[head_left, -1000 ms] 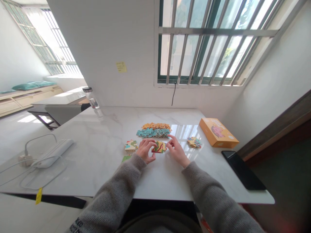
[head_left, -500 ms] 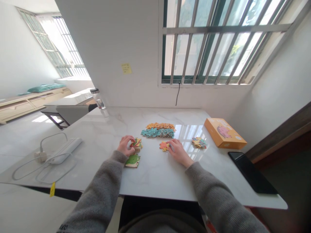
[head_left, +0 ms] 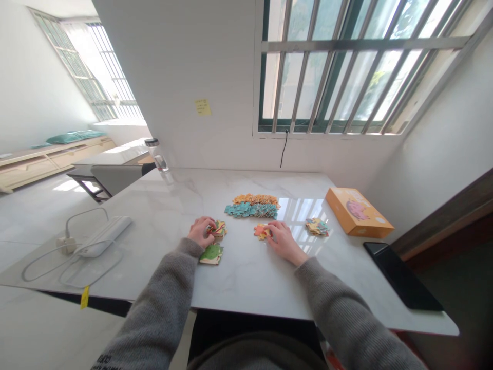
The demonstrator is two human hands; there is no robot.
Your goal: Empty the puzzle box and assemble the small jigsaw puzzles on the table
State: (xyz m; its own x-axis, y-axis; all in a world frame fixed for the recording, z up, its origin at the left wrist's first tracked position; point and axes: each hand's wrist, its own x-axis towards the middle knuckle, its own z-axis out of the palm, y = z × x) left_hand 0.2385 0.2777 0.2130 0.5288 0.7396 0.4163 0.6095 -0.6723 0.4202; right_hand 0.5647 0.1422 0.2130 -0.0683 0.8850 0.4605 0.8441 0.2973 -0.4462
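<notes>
My left hand (head_left: pixel 202 231) curls its thumb and fingers around the left side of a small stack of jigsaw puzzle pieces (head_left: pixel 220 229). Just in front of that stack lies a green puzzle stack (head_left: pixel 211 254). On the table to the right, my right hand (head_left: pixel 283 240) has its fingertips closed at the edge of pink and yellow puzzle pieces (head_left: pixel 261 232). Behind both hands, overlapping rows of teal puzzle pieces (head_left: pixel 250 210) and orange puzzle pieces (head_left: pixel 257 199) are laid out. A mixed pile of puzzle pieces (head_left: pixel 317 226) sits to the right.
At the right stand an orange box (head_left: pixel 358 211) and a black tablet-like slab (head_left: pixel 400 277). A white power strip (head_left: pixel 103 237) with a looping cable lies at the left. A clear bottle (head_left: pixel 157 155) is at the back left, by the wall.
The view has shifted slightly. My left hand stays at its stack, and my right hand remains at the pink and yellow pieces, its fingers slightly further over them.
</notes>
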